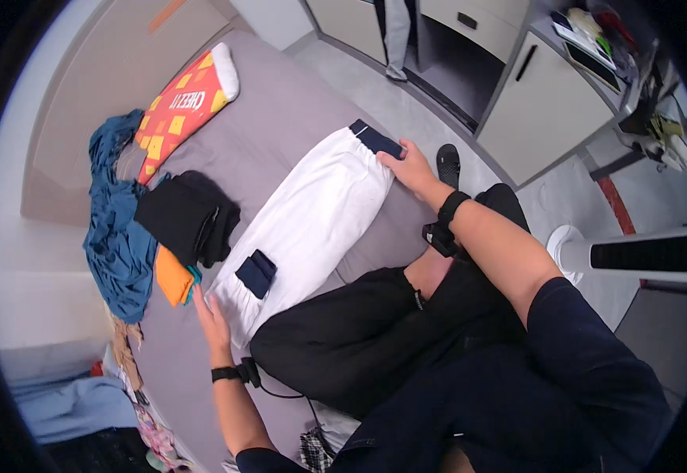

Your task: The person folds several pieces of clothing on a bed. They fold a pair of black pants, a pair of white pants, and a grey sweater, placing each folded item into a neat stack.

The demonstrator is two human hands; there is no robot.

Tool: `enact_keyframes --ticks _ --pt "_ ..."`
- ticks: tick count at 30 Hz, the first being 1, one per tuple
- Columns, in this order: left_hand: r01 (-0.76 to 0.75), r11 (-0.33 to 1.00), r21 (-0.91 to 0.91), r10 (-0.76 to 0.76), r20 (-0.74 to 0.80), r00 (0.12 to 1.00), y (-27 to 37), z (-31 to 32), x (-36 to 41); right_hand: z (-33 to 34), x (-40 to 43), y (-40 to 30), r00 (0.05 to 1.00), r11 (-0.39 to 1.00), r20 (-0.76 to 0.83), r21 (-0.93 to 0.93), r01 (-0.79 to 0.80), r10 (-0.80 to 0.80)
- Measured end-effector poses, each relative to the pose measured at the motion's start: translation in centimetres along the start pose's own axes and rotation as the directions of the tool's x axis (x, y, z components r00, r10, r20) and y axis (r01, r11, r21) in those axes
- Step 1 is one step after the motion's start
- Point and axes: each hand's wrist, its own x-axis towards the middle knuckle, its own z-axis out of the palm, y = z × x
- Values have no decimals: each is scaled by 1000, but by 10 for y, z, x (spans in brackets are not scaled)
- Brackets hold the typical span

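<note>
A white garment (319, 201) with a navy band (376, 139) lies in a long folded strip across the bed in front of me. Two small navy pieces, like cuffs (256, 273), rest on its near left part. My right hand (411, 170) grips the corner of the navy band between thumb and fingers. At the other end, my left hand (216, 324) is held flat with fingers extended, along the garment's left edge. Whether its palm presses on the cloth I cannot tell. Both wrists wear black straps with small devices.
Left of the garment lie folded black clothes (186, 216), a folded orange cloth (173, 277) and a crumpled blue garment (120, 236). A red and yellow pillow (186, 109) rests against the headboard (83, 118). Cabinets (547, 109) and a white tower appliance (574, 254) stand right of the bed.
</note>
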Motion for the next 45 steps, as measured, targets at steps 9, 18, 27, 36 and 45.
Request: enact_keyframes --ticks 9,18,27,36,45 --pt "-5 867 498 77 -125 989 -27 66 -134 19 -8 -25 966 852 195 464 -243 170" --pt "52 840 541 70 -203 977 -30 64 -141 94 -114 -103 620 668 302 85 739 -724" --pt "117 867 484 -6 -226 974 -30 66 -139 133 -168 -80 339 482 778 -54 874 -529" --pt "163 866 474 -81 -188 979 -40 71 -140 164 -127 -72 356 308 738 -208 928 -574" --pt "150 852 501 -62 -187 980 -44 71 -141 181 -141 -60 312 230 798 -222 948 -516"
